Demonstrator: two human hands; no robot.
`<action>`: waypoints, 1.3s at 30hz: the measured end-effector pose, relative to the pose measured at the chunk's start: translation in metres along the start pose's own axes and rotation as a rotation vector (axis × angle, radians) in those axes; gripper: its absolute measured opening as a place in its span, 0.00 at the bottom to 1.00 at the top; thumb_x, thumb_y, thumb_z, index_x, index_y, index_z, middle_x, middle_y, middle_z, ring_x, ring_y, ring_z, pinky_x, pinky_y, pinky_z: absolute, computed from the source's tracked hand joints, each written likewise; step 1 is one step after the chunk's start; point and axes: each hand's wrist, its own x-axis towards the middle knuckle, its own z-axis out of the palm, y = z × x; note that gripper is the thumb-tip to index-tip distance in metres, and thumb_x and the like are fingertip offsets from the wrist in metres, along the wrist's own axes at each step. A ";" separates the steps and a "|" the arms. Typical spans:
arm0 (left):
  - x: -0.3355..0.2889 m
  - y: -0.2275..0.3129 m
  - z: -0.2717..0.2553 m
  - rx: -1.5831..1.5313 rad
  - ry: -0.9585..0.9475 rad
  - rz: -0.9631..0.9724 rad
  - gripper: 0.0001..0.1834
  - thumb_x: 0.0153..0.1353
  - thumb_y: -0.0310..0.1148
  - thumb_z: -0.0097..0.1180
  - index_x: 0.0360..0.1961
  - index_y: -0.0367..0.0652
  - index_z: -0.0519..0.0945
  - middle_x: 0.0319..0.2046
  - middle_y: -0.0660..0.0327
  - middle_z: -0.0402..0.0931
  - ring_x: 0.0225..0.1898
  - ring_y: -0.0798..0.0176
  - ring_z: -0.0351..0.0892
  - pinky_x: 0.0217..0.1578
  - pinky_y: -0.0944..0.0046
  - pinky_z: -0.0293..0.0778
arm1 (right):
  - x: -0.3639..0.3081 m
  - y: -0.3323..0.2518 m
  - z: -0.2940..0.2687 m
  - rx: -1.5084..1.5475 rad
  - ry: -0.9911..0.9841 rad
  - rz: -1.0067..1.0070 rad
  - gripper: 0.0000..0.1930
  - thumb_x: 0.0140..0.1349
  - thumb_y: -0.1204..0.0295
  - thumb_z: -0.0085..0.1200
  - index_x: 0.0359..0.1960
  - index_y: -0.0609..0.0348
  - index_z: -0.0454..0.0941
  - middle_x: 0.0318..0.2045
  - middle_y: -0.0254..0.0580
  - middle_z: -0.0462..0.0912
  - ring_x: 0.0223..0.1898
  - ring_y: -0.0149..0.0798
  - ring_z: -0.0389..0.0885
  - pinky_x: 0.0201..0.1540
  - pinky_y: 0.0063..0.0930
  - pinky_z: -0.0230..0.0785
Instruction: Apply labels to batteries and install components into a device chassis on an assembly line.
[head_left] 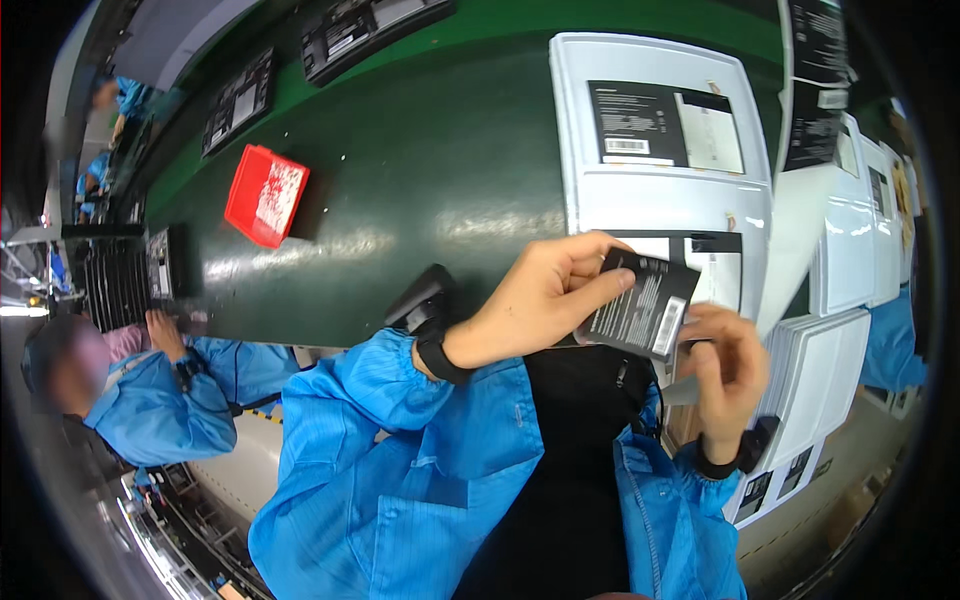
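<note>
Above the table's near edge I hold a flat black battery pack [640,305] with white print and a barcode label, tilted. My left hand [550,300] pinches its upper left side, thumb on the printed face and fingers behind. Curled fingers of my right hand [728,370] are at the pack's lower right edge; whether they grip the edge or something small there is hidden. Just behind the pack lies a white tray [665,202]. A similar black pack [637,122] rests in its far compartment, and the near compartment is partly covered by my hands.
A red bin [240,200] of small white pieces stands on the green table [430,150]. Black printed units [240,103] lie along the far left. White trays [815,375] are stacked at right. A co-worker in a blue sleeve [165,405] handles black pieces at left.
</note>
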 end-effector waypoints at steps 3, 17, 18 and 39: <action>-0.009 0.009 -0.014 0.674 -0.290 0.182 0.09 0.67 0.28 0.59 0.47 0.42 0.83 0.22 0.56 0.82 0.20 0.70 0.79 0.24 0.66 0.72 | 0.017 -0.023 -0.003 -0.314 -0.094 0.059 0.13 0.58 0.77 0.64 0.45 0.65 0.83 0.31 0.44 0.87 0.22 0.29 0.80 0.23 0.19 0.67; -0.004 0.001 -0.066 1.096 0.123 0.856 0.17 0.56 0.19 0.64 0.48 0.34 0.82 0.40 0.51 0.83 0.40 0.47 0.83 0.41 0.58 0.79 | 0.042 0.001 0.023 0.012 0.121 0.506 0.08 0.67 0.75 0.60 0.38 0.72 0.82 0.22 0.36 0.83 0.13 0.20 0.67 0.14 0.16 0.56; -0.005 0.000 -0.068 1.094 0.123 0.853 0.17 0.56 0.19 0.64 0.48 0.34 0.82 0.40 0.51 0.83 0.40 0.47 0.83 0.41 0.58 0.79 | 0.042 0.002 0.024 0.008 0.131 0.499 0.08 0.68 0.75 0.60 0.38 0.72 0.82 0.23 0.36 0.83 0.13 0.20 0.67 0.14 0.16 0.56; 0.001 -0.007 -0.032 1.577 -0.270 0.913 0.20 0.54 0.37 0.63 0.46 0.36 0.83 0.57 0.53 0.77 0.63 0.50 0.73 0.64 0.51 0.70 | 0.033 0.009 -0.003 -0.306 0.291 0.247 0.10 0.65 0.74 0.62 0.44 0.69 0.84 0.30 0.43 0.87 0.21 0.24 0.78 0.19 0.18 0.62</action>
